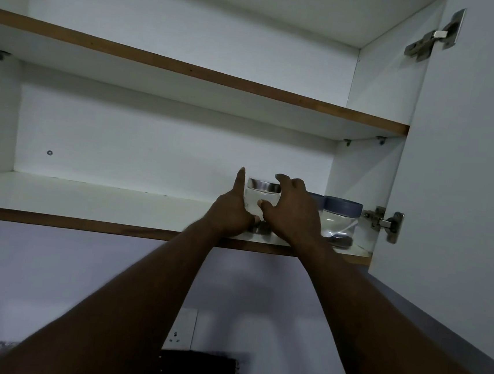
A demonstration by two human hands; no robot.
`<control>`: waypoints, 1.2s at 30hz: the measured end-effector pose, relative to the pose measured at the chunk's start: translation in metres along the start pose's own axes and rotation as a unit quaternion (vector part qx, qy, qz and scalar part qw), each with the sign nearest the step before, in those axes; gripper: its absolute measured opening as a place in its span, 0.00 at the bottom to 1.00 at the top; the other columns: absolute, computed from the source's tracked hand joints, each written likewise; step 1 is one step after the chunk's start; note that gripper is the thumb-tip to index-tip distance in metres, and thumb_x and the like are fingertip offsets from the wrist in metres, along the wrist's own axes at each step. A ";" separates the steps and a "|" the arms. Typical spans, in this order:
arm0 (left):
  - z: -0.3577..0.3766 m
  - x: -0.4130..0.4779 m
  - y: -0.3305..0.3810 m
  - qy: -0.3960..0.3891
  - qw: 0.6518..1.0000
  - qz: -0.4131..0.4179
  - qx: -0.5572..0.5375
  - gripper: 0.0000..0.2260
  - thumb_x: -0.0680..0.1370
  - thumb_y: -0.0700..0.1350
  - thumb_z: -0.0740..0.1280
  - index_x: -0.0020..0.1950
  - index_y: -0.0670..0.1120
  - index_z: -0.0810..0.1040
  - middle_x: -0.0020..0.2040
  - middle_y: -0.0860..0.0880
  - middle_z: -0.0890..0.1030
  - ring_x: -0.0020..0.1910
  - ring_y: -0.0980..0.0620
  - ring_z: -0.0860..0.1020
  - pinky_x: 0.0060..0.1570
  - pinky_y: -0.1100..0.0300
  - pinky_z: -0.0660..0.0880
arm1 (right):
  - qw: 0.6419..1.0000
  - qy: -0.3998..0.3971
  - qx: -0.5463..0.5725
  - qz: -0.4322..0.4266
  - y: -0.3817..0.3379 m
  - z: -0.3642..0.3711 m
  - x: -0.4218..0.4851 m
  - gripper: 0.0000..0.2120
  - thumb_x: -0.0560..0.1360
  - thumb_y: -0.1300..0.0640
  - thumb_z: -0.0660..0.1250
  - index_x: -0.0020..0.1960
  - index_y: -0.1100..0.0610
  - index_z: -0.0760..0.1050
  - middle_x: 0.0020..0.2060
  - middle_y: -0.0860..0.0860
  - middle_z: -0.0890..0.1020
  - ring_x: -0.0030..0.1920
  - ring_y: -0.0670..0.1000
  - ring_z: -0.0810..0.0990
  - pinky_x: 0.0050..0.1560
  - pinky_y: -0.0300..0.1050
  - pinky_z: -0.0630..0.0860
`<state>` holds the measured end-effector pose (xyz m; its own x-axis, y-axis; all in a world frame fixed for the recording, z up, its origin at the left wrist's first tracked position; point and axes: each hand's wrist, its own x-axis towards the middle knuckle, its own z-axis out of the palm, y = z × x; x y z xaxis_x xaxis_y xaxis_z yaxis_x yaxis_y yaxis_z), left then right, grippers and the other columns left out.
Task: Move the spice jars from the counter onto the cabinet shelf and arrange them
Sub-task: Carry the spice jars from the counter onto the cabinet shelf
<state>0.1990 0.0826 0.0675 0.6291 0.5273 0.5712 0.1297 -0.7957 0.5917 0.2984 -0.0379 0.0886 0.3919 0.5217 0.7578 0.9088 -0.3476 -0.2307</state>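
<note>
A clear spice jar with a steel lid point(261, 195) is at the right part of the lower cabinet shelf point(87, 201). My left hand point(231, 212) presses its left side, index finger straight up along the glass. My right hand point(293, 209) curls round its right side, thumb on the front and fingers arched over the lid. Under the jar a small steel-coloured object point(258, 228) shows between my hands; what it is cannot be told. Two blue-lidded clear jars point(340, 218) stand to the right, partly hidden by my right hand.
The upper shelf point(190, 73) runs above, close over the jars. The open cabinet door point(467, 178) with its hinges point(387, 224) stands at the right. Below are a wall socket point(179, 329) and a dark object point(197, 372) on the counter.
</note>
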 end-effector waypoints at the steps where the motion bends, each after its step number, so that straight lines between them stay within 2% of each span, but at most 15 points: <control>1: -0.002 -0.002 0.000 0.008 1.000 0.001 -0.006 0.54 0.72 0.45 0.76 0.81 0.52 0.36 0.68 0.41 0.76 0.56 0.47 0.80 0.49 0.62 0.70 | 1.000 0.007 0.002 -0.003 -0.001 -0.001 -0.003 0.35 0.75 0.44 0.71 0.77 0.53 0.65 0.71 0.56 0.71 0.63 0.58 0.78 0.56 0.50 0.77; 4: -0.008 -0.015 -0.001 0.053 0.998 0.023 0.003 0.53 0.69 0.45 0.78 0.82 0.51 0.44 0.68 0.42 0.76 0.58 0.48 0.78 0.48 0.64 0.70 | 0.998 0.056 0.023 -0.008 -0.010 -0.007 -0.014 0.31 0.76 0.46 0.71 0.76 0.52 0.67 0.71 0.54 0.71 0.60 0.56 0.79 0.54 0.51 0.79; 6: -0.012 -0.030 -0.002 0.089 0.995 0.037 0.006 0.49 0.68 0.45 0.78 0.81 0.52 0.51 0.66 0.44 0.75 0.61 0.46 0.77 0.55 0.56 0.76 | 0.993 0.099 0.052 -0.024 -0.021 -0.009 -0.027 0.25 0.75 0.47 0.71 0.70 0.52 0.71 0.66 0.52 0.74 0.57 0.54 0.79 0.51 0.50 0.79; 8: -0.017 -0.047 -0.003 0.132 0.989 0.059 0.018 0.40 0.69 0.45 0.76 0.77 0.52 0.61 0.61 0.47 0.76 0.56 0.49 0.78 0.55 0.50 0.78 | 0.988 0.121 0.078 -0.055 -0.036 -0.007 -0.043 0.18 0.75 0.48 0.71 0.63 0.52 0.74 0.60 0.49 0.76 0.52 0.51 0.80 0.46 0.47 0.77; 10: -0.026 -0.066 -0.004 0.167 0.983 0.072 0.022 0.29 0.70 0.44 0.73 0.69 0.53 0.67 0.54 0.52 0.77 0.48 0.54 0.78 0.47 0.50 0.80 | 0.984 0.121 0.103 -0.082 -0.050 -0.002 -0.063 0.14 0.75 0.49 0.70 0.59 0.51 0.75 0.54 0.46 0.78 0.48 0.48 0.80 0.44 0.47 0.77; 12: -0.037 -0.086 -0.004 0.175 0.982 0.063 0.011 0.22 0.70 0.43 0.71 0.61 0.54 0.70 0.49 0.55 0.77 0.42 0.57 0.78 0.42 0.51 0.80 | 0.983 0.105 0.127 -0.087 -0.062 0.004 -0.080 0.11 0.75 0.50 0.70 0.56 0.50 0.75 0.50 0.44 0.79 0.43 0.46 0.80 0.43 0.48 0.78; 15: -0.052 -0.118 -0.014 0.166 0.984 0.060 0.006 0.16 0.72 0.43 0.71 0.55 0.54 0.72 0.44 0.56 0.79 0.40 0.58 0.79 0.42 0.54 0.79 | 0.981 0.078 0.157 -0.083 -0.074 0.015 -0.102 0.08 0.74 0.52 0.69 0.52 0.49 0.75 0.44 0.43 0.80 0.41 0.43 0.79 0.41 0.49 0.78; 19: -0.063 -0.175 -0.040 0.120 0.991 0.053 0.039 0.14 0.73 0.37 0.69 0.56 0.50 0.76 0.47 0.55 0.82 0.44 0.58 0.81 0.45 0.59 0.78 | 0.983 0.024 0.162 -0.087 -0.090 0.039 -0.146 0.08 0.74 0.50 0.69 0.52 0.47 0.76 0.43 0.42 0.81 0.38 0.42 0.77 0.40 0.45 0.76; 22: -0.064 -0.225 -0.067 0.083 0.993 0.024 0.075 0.14 0.74 0.37 0.69 0.57 0.49 0.79 0.48 0.55 0.83 0.44 0.60 0.81 0.46 0.68 0.75 | 0.980 -0.026 0.183 -0.075 -0.105 0.063 -0.193 0.09 0.74 0.48 0.70 0.53 0.44 0.75 0.42 0.40 0.81 0.37 0.41 0.77 0.38 0.38 0.71; 23: -0.064 -0.242 -0.075 0.071 0.994 0.012 0.078 0.14 0.74 0.37 0.69 0.57 0.49 0.79 0.48 0.55 0.84 0.44 0.59 0.81 0.47 0.68 0.74 | 0.978 -0.043 0.192 -0.072 -0.109 0.071 -0.210 0.09 0.74 0.49 0.70 0.53 0.44 0.75 0.42 0.40 0.81 0.37 0.41 0.77 0.38 0.37 0.71; 26: -0.061 -0.294 -0.099 0.035 0.995 -0.039 0.081 0.12 0.73 0.37 0.67 0.54 0.50 0.80 0.45 0.55 0.84 0.43 0.56 0.82 0.48 0.62 0.77 | 0.971 -0.108 0.208 -0.048 -0.122 0.095 -0.268 0.09 0.73 0.51 0.70 0.52 0.45 0.75 0.42 0.41 0.81 0.38 0.44 0.79 0.41 0.43 0.75; 28: -0.057 -0.329 -0.118 0.003 0.993 -0.070 0.094 0.10 0.73 0.40 0.66 0.52 0.49 0.80 0.43 0.54 0.84 0.43 0.53 0.82 0.46 0.58 0.77 | 0.964 -0.167 0.202 -0.040 -0.131 0.113 -0.307 0.08 0.72 0.50 0.68 0.51 0.46 0.74 0.42 0.43 0.81 0.40 0.48 0.79 0.41 0.44 0.74; 31: -0.048 -0.376 -0.141 -0.052 0.988 -0.088 0.117 0.06 0.73 0.42 0.67 0.49 0.48 0.78 0.43 0.48 0.84 0.42 0.48 0.81 0.39 0.59 0.72 | 0.947 -0.249 0.200 -0.026 -0.139 0.131 -0.359 0.06 0.72 0.50 0.67 0.48 0.49 0.74 0.41 0.45 0.80 0.41 0.49 0.78 0.39 0.43 0.70; 33: -0.039 -0.409 -0.158 -0.082 0.983 -0.108 0.120 0.05 0.73 0.44 0.68 0.48 0.49 0.76 0.43 0.48 0.83 0.41 0.46 0.81 0.37 0.59 0.70 | 0.933 -0.293 0.208 -0.024 -0.143 0.143 -0.392 0.06 0.74 0.51 0.68 0.48 0.51 0.74 0.42 0.46 0.79 0.42 0.50 0.78 0.40 0.43 0.69; 36: -0.023 -0.452 -0.184 -0.130 0.974 -0.155 0.102 0.06 0.76 0.47 0.67 0.50 0.48 0.76 0.44 0.48 0.83 0.42 0.47 0.81 0.37 0.58 0.73 | 0.913 -0.350 0.206 -0.026 -0.144 0.158 -0.440 0.14 0.76 0.45 0.65 0.53 0.54 0.76 0.48 0.51 0.81 0.47 0.53 0.80 0.45 0.48 0.76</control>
<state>-0.1269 -0.0029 -0.2868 0.7047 0.6796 0.2039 0.4776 -0.6669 0.5719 0.0177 -0.0938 -0.3077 0.2113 0.9498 0.2309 0.8489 -0.0613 -0.5249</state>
